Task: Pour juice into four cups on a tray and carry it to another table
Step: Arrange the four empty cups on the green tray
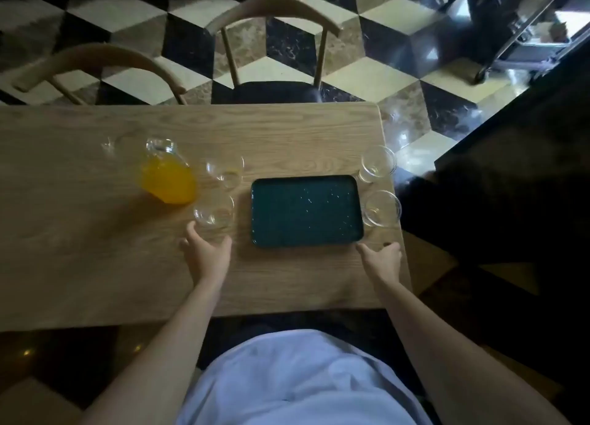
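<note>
**Four empty cups set beside a bare tray**

Orange juice is held in a glass carafe; the four glass cups are seen empty, two to each side of the green tray. The clear glass is hard to trace against the wooden table. The left hand is spread open just short of the near left cup, nothing held; the right hand, loosely open, is placed near the table's right edge.

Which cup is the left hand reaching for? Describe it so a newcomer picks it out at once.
Start at the dark green tray in the middle of the wooden table. Two clear glass cups stand off its left edge, between it and the carafe of orange juice. The wanted one is the near cup, just beyond the left hand; the far cup sits further from the person.
</note>
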A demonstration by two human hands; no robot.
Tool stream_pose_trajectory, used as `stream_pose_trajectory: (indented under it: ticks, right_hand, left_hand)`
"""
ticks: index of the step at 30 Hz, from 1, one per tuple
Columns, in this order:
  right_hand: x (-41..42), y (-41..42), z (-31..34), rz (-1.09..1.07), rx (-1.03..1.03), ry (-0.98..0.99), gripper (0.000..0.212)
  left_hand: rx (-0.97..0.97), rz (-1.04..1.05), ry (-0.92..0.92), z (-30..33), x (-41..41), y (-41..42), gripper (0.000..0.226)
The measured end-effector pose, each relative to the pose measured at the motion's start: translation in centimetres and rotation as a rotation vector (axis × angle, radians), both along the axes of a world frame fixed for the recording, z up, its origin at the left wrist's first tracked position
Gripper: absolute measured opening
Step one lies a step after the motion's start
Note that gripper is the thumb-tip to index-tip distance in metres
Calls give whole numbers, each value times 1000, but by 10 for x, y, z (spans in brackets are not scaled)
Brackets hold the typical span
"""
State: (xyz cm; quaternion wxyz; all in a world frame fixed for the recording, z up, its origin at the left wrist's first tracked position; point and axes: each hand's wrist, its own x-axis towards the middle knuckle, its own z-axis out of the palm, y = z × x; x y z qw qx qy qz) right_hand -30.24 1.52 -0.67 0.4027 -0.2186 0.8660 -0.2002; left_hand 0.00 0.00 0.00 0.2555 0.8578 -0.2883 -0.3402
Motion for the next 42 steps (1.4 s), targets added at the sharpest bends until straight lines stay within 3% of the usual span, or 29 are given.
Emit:
stream_pose_trajectory:
  ticks: [4, 9, 15, 22, 28, 34, 42]
  right_hand:
    - [-4, -31, 4, -51, -44, 108, 103]
    - [-17, -60, 1, 43, -36, 197, 121]
    - [-35, -77, 1, 300, -34, 279, 101]
    - [-42, -75, 6, 416, -36, 307, 99]
    - [-25, -76, 15, 445, -138, 378, 96]
    - [15, -91, 14, 638, -375, 263, 94]
    - [34, -107, -1, 788, -264, 238, 98]
  left_hand:
    - [5, -36, -129, -5, 3, -33, 98]
    - [108, -11, -169, -10, 0, -57, 111]
    - [165, -46, -215, -8, -4, -72, 111]
    - [171, -70, -302, -3, -8, -74, 98]
    - [-145, -175, -364, 12, -36, -57, 98]
    - [-426, -357, -272, 11, -79, -56, 97]
    - [-246, -477, -253, -4, -99, -73, 95]
